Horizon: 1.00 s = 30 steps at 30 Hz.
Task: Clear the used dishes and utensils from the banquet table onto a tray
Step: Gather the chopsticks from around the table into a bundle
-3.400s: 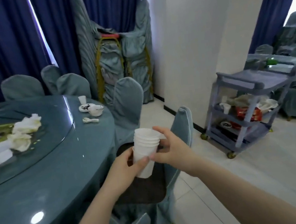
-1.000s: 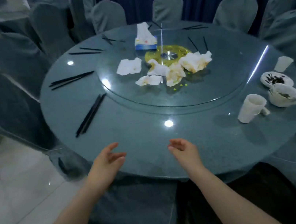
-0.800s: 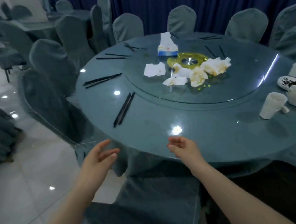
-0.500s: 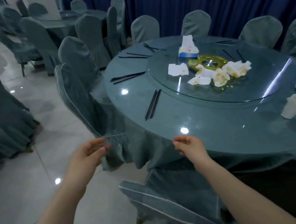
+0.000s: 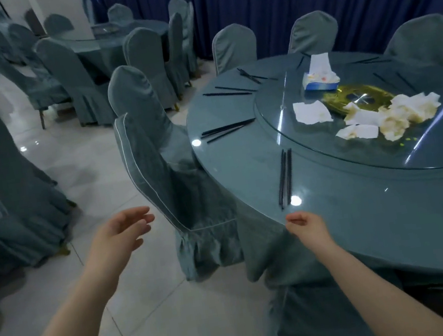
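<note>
The round banquet table [image 5: 365, 218] fills the right side, covered in blue-grey cloth under glass. Black chopsticks [image 5: 285, 177] lie near its front edge, just beyond my right hand [image 5: 306, 227], whose fingers are loosely curled and hold nothing. More chopstick pairs [image 5: 227, 130] lie further round the rim. Crumpled used napkins [image 5: 391, 116] and a tissue box [image 5: 320, 75] sit on the glass turntable [image 5: 327, 152]. My left hand [image 5: 118, 238] hovers empty over the floor, fingers relaxed, left of a covered chair [image 5: 164, 176]. No tray, cups or dishes are in view.
Covered chairs ring the table; one stands tight against its left edge. A second table [image 5: 114, 37] with chairs is at the back left. More chairs [image 5: 1, 186] stand on the left. Tiled floor [image 5: 138, 309] lies between them. Blue curtains hang behind.
The view has swung left along the table; the cups and plates at the right have left the frame. Both hands stay empty, and the nearest chopsticks now lie just beyond my right hand.
</note>
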Tool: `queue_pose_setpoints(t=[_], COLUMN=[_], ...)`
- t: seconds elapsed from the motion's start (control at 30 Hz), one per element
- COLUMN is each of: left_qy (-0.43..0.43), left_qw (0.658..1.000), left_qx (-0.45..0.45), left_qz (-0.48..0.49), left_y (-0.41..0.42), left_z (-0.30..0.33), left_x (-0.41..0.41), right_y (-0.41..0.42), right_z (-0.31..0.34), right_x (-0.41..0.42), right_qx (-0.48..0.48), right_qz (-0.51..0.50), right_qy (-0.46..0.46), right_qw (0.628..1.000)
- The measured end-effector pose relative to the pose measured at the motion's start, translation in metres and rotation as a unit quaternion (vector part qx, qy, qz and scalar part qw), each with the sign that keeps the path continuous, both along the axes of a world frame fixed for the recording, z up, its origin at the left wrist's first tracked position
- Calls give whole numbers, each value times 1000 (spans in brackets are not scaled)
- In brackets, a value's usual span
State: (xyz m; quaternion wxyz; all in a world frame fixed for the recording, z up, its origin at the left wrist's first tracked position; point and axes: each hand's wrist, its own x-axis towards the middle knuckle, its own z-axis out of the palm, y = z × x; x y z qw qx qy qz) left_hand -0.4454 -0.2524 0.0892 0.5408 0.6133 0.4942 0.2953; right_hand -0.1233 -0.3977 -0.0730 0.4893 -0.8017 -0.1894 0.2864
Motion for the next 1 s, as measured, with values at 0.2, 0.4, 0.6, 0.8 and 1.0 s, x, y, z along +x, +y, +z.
queue_pose_setpoints(t=[0.2,0.4,0.6,0.8,1.0], left_qy=[-45,-38,-11,15,54], left_qw=[998,993,978,963,954], left_qx=[-32,-32,-46,-54,-53], left_qz=[-25,-111,-205,-265,-290], left_y=[100,204,270,315,354], left_z=[1,-10,-27,-52,-85], left_x=[12,54,113,197,268], right_y=[73,120,135,152,181], right_z=[-10,-18,-18,-37,-52], right_x=[8,21,52,98,136], right_qx=[-64,-140,-242,-320,-335], right_qz=[-22,-110,-146,-158,-173], right_qy=[-49,-83,-132,-94,-128], right_qw=[997,981,950,929,918])
